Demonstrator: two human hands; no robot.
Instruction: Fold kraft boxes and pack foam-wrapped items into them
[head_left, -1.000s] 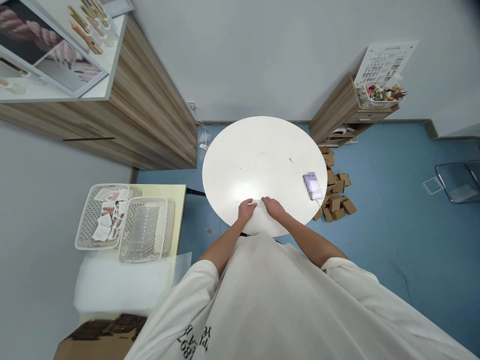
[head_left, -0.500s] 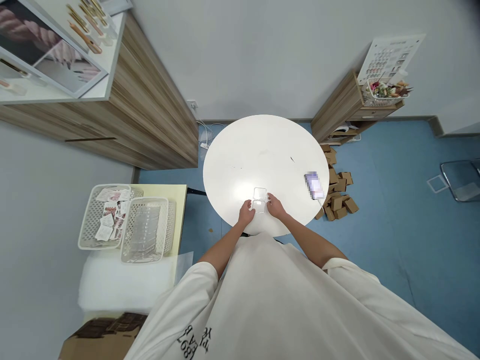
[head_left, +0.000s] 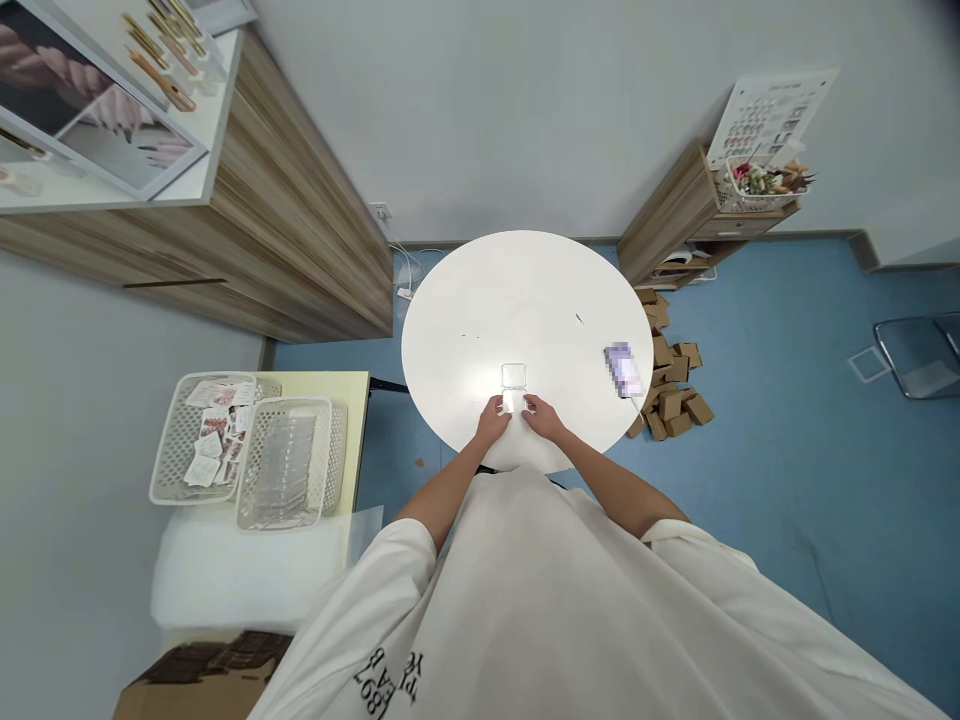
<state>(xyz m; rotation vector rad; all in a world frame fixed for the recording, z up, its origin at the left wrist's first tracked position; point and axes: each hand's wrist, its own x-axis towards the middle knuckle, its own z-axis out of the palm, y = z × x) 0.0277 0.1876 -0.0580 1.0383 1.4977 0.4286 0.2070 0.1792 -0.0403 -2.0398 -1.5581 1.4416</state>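
In the head view, the left hand (head_left: 493, 421) and the right hand (head_left: 541, 417) meet over the near part of the table (head_left: 517, 290), with a clear case (head_left: 514, 389) between them; the left thumb and fingers pinch the left edge of its near half, and the right ones pinch the right edge; the far half lies opened out just beyond the fingertips, touched by neither hand; whether the case rests on the tabletop or is held just above it, I cannot tell.

Right of the grip and a little beyond it, near the table's edge, lies a phone (head_left: 623, 370), blurred, with a white cable (head_left: 638, 406) at its near end; farther right, on the floor, is a heap of brown boxes (head_left: 679, 372).

Well left of the grip, a yellow table (head_left: 351, 400) bears two white baskets (head_left: 322, 408); the one closer to the grip holds clear plastic pieces (head_left: 283, 465), the other holds cards (head_left: 217, 440); nearer the body than these lie translucent sheets (head_left: 240, 570) and a carton (head_left: 202, 690).
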